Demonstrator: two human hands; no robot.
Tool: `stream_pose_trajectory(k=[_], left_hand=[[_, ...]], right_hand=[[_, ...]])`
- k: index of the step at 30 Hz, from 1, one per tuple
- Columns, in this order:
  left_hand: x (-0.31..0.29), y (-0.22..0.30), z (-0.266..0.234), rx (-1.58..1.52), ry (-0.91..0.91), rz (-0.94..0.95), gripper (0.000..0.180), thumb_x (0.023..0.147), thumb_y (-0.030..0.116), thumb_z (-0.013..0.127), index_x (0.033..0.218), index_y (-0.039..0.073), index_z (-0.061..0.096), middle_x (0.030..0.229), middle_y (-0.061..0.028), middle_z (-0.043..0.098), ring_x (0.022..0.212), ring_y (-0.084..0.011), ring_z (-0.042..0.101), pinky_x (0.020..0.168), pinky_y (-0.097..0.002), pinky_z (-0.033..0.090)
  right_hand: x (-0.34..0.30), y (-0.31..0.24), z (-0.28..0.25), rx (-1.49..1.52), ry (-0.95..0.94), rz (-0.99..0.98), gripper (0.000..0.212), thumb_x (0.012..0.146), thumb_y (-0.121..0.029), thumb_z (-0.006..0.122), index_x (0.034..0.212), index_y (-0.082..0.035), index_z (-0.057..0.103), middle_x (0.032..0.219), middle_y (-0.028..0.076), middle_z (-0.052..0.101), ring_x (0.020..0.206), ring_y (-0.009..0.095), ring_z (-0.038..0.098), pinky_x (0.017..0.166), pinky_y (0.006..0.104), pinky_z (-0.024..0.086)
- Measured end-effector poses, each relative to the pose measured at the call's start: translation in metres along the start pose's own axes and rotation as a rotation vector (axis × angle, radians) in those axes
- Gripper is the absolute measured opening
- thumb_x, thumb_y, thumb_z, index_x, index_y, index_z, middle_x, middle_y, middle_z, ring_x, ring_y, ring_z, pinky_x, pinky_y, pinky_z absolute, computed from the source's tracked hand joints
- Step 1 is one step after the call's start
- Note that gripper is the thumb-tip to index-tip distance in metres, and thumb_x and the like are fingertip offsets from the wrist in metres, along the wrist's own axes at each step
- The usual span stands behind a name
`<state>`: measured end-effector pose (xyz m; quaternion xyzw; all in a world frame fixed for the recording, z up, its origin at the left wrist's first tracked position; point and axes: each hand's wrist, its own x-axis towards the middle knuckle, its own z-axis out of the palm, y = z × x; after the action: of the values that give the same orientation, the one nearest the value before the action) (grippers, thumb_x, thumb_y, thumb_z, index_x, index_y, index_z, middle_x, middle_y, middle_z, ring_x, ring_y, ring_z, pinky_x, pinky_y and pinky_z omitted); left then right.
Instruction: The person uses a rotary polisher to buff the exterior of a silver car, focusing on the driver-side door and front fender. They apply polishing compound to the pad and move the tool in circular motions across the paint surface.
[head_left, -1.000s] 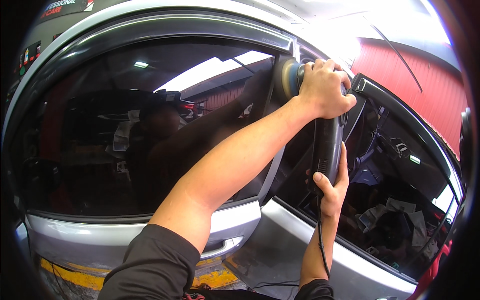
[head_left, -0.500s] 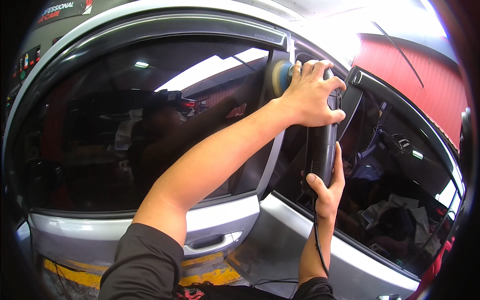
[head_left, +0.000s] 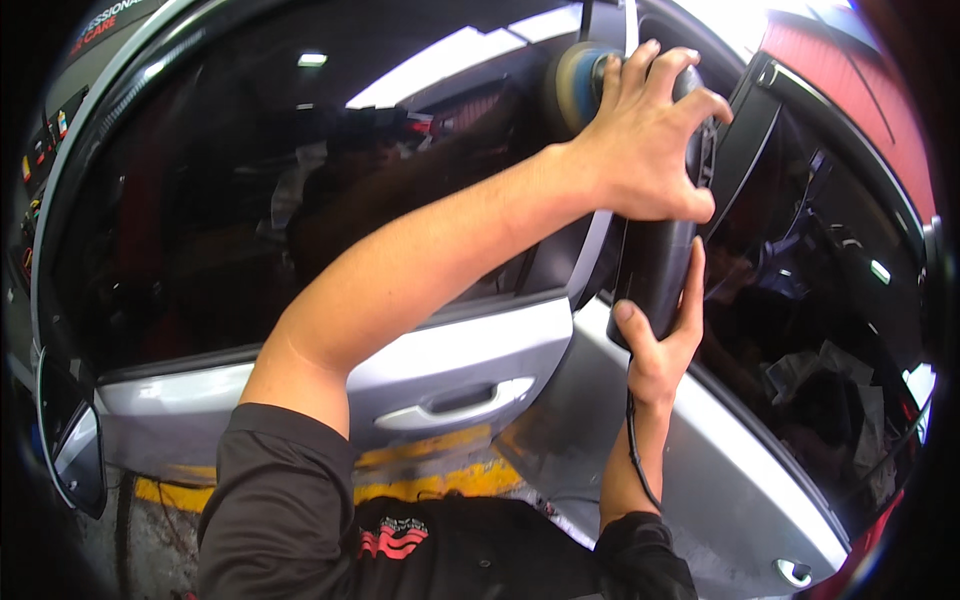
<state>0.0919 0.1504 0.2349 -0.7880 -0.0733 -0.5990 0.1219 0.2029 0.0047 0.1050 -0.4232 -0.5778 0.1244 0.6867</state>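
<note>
A black car polisher (head_left: 655,275) stands upright in both my hands, with its round blue-and-yellow pad (head_left: 573,90) turned toward the dark pillar at the rear edge of the silver car's front door window (head_left: 220,230). Pad and door look to be in contact. My left hand (head_left: 650,150) is wrapped over the polisher's head, fingers curled across its top. Lower down, my right hand (head_left: 662,355) grips the handle end, thumb on the near side and fingers partly hidden behind it. From the bottom of the handle a black cord (head_left: 636,450) runs down along my right forearm.
Below the window is a silver door handle (head_left: 455,405). A second silver door (head_left: 720,440) with dark glass angles away at right. The wing mirror (head_left: 78,450) sticks out at far left. Yellow floor striping (head_left: 440,480) shows beneath the car; a red corrugated wall (head_left: 840,65) stands behind.
My view has tilted down and shifted, so the car, hands and polisher sit higher in the picture. The mirror has come into view. Both hands keep their grip on the polisher.
</note>
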Motion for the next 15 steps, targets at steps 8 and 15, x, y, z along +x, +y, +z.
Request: stream_pose_trajectory(k=[8, 15], left_hand=[[-0.088, 0.066, 0.002, -0.142, 0.213, -0.221, 0.099, 0.073, 0.023, 0.083, 0.158, 0.005, 0.034, 0.158, -0.0313, 0.029, 0.147, -0.0542, 0.029, 0.125, -0.0588, 0.024], [-0.205, 0.159, -0.015, -0.891, 0.029, -1.036, 0.102, 0.086, 0.03, 0.086, 0.159, -0.008, 0.025, 0.143, -0.0257, 0.053, 0.138, -0.0341, 0.053, 0.119, -0.0457, 0.041]], right_hand=[[-0.063, 0.018, 0.005, -0.073, 0.048, 0.032, 0.109, 0.076, -0.015, 0.086, 0.167, 0.003, 0.03, 0.164, 0.019, 0.046, 0.146, 0.026, 0.048, 0.122, 0.0372, 0.034], [-0.146, 0.04, 0.013, -0.039, 0.009, 0.043, 0.109, 0.081, -0.024, 0.083, 0.167, 0.006, 0.024, 0.167, 0.023, 0.038, 0.153, 0.032, 0.041, 0.127, 0.0424, 0.028]])
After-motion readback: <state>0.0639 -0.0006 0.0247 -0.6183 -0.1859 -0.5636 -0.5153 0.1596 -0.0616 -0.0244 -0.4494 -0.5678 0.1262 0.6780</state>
